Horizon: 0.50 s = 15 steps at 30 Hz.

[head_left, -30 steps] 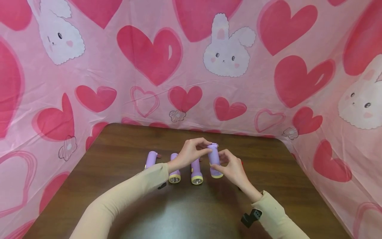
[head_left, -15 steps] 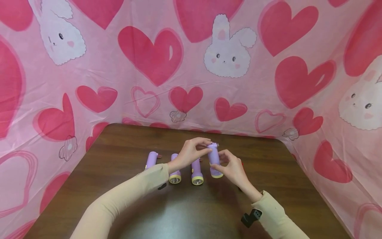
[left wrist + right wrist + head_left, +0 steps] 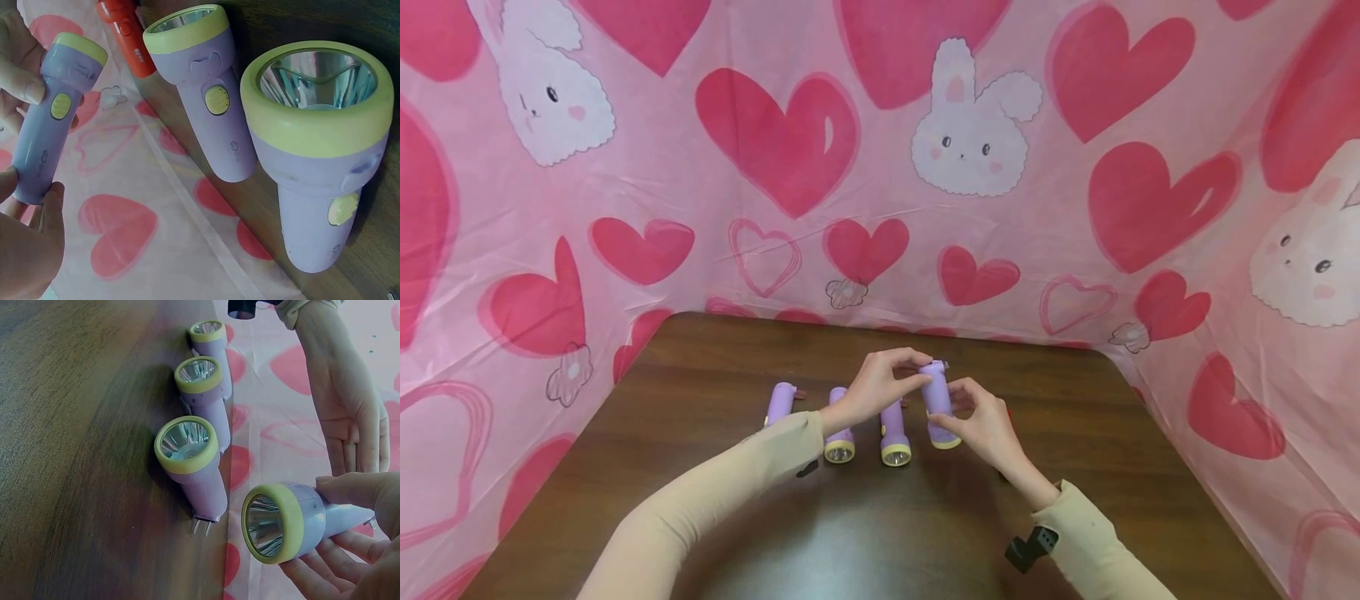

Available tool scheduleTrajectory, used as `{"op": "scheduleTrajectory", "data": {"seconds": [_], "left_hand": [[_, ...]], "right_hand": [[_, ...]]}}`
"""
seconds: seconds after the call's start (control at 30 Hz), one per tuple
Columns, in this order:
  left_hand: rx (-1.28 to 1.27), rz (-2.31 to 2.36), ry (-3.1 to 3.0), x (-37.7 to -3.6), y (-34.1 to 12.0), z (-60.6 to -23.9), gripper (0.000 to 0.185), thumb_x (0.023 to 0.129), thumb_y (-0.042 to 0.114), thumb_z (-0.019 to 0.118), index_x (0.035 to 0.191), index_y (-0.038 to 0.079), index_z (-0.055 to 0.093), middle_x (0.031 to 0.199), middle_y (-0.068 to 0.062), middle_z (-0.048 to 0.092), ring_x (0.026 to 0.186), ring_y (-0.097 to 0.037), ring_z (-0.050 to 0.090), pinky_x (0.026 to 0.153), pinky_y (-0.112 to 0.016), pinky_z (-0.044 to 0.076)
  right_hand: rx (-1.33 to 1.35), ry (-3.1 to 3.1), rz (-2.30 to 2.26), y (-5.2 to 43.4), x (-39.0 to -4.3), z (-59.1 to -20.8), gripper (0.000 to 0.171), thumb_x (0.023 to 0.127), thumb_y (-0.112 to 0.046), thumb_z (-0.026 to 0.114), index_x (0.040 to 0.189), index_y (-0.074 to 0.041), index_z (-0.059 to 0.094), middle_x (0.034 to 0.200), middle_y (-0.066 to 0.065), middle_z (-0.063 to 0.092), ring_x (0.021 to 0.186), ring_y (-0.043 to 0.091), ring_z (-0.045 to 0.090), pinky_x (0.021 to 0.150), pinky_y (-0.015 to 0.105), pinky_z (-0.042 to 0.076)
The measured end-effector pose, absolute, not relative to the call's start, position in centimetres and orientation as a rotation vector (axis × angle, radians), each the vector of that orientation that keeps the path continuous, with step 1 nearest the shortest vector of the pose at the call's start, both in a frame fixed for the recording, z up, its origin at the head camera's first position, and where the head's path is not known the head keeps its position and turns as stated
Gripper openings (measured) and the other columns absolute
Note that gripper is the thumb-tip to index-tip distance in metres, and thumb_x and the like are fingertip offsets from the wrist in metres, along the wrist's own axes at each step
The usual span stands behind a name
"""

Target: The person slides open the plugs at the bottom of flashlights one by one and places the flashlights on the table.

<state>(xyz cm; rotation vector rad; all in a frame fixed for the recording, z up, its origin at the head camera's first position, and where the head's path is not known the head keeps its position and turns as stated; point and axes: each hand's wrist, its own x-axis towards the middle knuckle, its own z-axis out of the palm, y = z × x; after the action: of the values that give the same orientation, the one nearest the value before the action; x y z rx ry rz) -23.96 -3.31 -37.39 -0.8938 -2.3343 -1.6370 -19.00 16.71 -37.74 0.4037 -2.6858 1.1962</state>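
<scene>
Both hands hold a purple flashlight; its small logo is unreadable.

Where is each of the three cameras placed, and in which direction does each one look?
Head: above, facing forward and down at the table; both sleeves, left hand and right hand hold the raised flashlight.
Left wrist: low beside the left hand, facing two lying flashlights' lenses; fingers show.
Right wrist: low, looking along the row; palm shows.
Shared: the raised flashlight appears in every view.
</scene>
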Motion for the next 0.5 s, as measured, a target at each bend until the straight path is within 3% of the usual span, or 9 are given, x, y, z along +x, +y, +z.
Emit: {"op": "scheduleTrajectory", "data": {"seconds": [0.2, 0.5], "left_hand": [[-0.930, -1.636, -2.313, -23.59, -3.34, -36.96, 0.028, 0.088, 0.010, 0.074, 0.115, 0.001, 0.071, 0.113, -0.015, 0.074, 0.102, -0.027, 0.073, 0.088, -0.031, 0.059], [-0.953, -1.650, -2.330, -23.82, -3.35, -37.25, 0.029, 0.089, 0.011, 0.073, 0.116, 0.002, 0.070, 0.115, -0.014, 0.072, 0.104, -0.027, 0.072, 0.080, -0.026, 0.060]], "right_hand": [[0.398, -2.690, 1.218, 16.68, -18.86, -37.74, 0.039, 0.075, -0.015, 0.086, 0.107, -0.007, 0.065, 0.100, 0.013, 0.075, 0.089, 0.025, 0.072, 0.083, 0.050, 0.058], [0.395, -2.697, 1.205, 16.71, -18.82, -37.77, 0.039, 0.075, -0.018, 0.086, 0.107, -0.008, 0.065, 0.099, 0.011, 0.075, 0.088, 0.024, 0.073, 0.080, 0.044, 0.060]]}}
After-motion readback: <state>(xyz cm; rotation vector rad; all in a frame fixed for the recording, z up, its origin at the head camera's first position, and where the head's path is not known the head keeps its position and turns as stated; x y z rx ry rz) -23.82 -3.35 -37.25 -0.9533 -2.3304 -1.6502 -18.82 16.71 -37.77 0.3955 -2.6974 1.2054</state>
